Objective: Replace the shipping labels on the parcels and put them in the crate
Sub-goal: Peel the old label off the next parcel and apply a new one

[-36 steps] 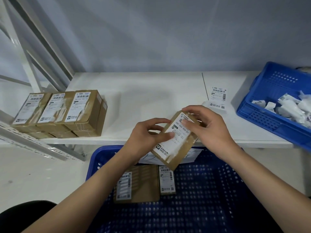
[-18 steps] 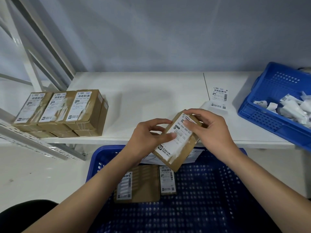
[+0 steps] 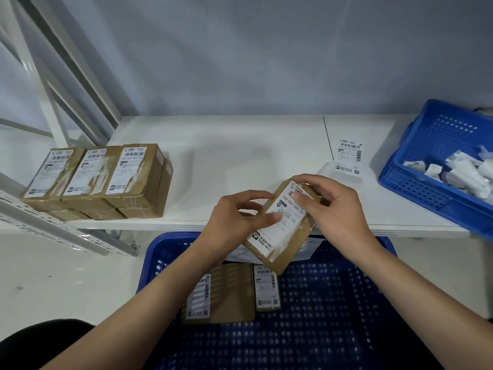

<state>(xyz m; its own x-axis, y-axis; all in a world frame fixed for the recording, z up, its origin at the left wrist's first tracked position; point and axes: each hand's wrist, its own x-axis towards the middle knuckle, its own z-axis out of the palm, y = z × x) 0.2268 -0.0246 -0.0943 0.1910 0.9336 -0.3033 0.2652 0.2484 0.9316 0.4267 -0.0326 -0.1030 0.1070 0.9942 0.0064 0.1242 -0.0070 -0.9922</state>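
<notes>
Parcel (image 3: 280, 231) is held in the air, tilted, over the near edge of the shelf (image 3: 240, 145) and above the blue crate (image 3: 346, 303) on the floor. Left hand (image 3: 234, 217) grips its left edge, thumb pressed flat on the middle of the label (image 3: 282, 222). Right hand (image 3: 336, 209) curls over the top right corner, fingertips on the label's upper edge. Both hands have the box; neither is slack.

Step in hand, as I read it: work the label at its top corner. Can't tell if this is the old one being peeled or a new one being pressed down; the torn, patchy lower part suggests old.

How to do it well:
- Left thumb pins the box, not the part being lifted.
- Start at 1 corner, pull low and slow along the surface. The paper looks prone to tearing into strips.
- Scraps likely go in the blue bin (image 3: 440, 166) at right, which holds crumpled white paper.
- Fresh label sheet (image 3: 348, 156) lies on the shelf near the right hand.

2 parcels lie flat in the crate. 3 more are visible in the stack (image 3: 98, 180) at the shelf's left end, maybe others beneath.
</notes>
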